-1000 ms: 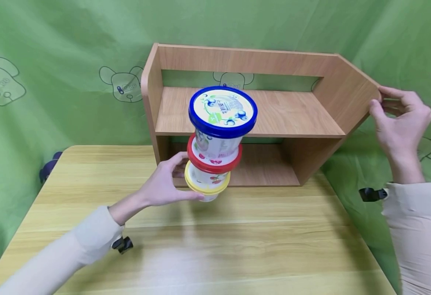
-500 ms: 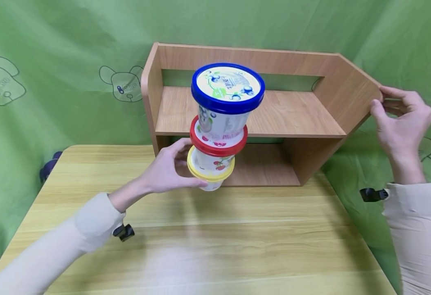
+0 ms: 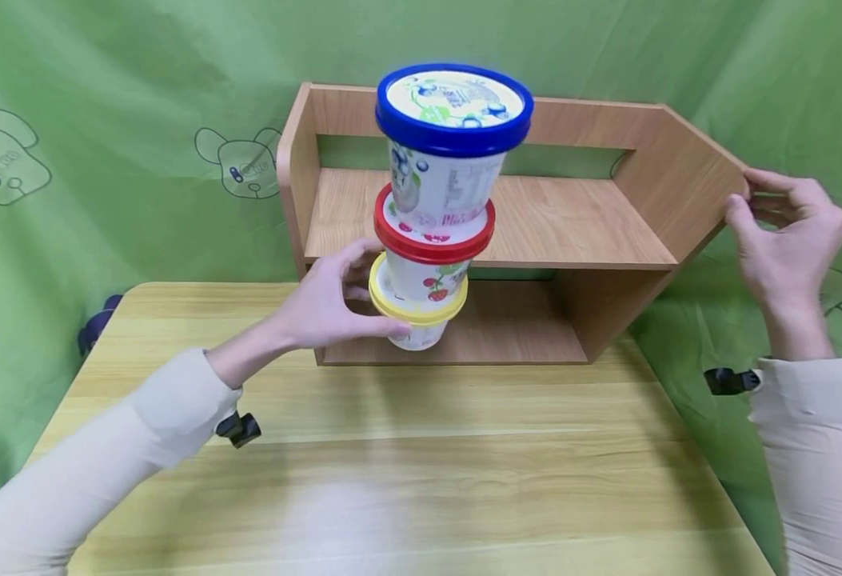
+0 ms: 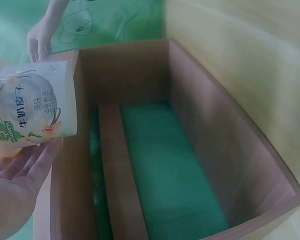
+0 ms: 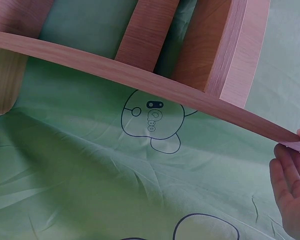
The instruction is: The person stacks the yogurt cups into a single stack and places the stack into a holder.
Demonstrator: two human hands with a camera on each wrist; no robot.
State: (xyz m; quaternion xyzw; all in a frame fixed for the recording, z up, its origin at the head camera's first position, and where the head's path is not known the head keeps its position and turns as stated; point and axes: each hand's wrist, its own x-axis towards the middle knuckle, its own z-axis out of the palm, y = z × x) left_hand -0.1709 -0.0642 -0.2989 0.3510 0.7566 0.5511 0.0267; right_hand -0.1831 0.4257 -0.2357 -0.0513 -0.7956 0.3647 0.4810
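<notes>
Three lidded paper tubs stand stacked in the air in front of a two-tier wooden desk shelf [image 3: 572, 220]. At the bottom is a yellow-lidded tub [image 3: 418, 334], gripped by my left hand [image 3: 330, 302] between thumb and fingers. On it sits a red-lidded tub [image 3: 421, 276], topped by a larger blue-lidded tub [image 3: 449, 188] with blueberry pictures. The left wrist view shows the yellow-lidded tub's printed side [image 4: 35, 105], with fingers beneath its lower side. My right hand [image 3: 791, 232] pinches the front edge of the shelf's right side panel [image 5: 190, 95].
The shelf stands toward the back of a light wooden table [image 3: 421, 480]. A green curtain [image 3: 140, 200] with bear outlines hangs behind and at both sides. A dark purple object [image 3: 95, 326] shows past the table's left edge.
My left hand has raised the stack of tubs, shifting it slightly right, so the blue lid now overlaps the shelf's top back rail. The right hand stays at the side panel.
</notes>
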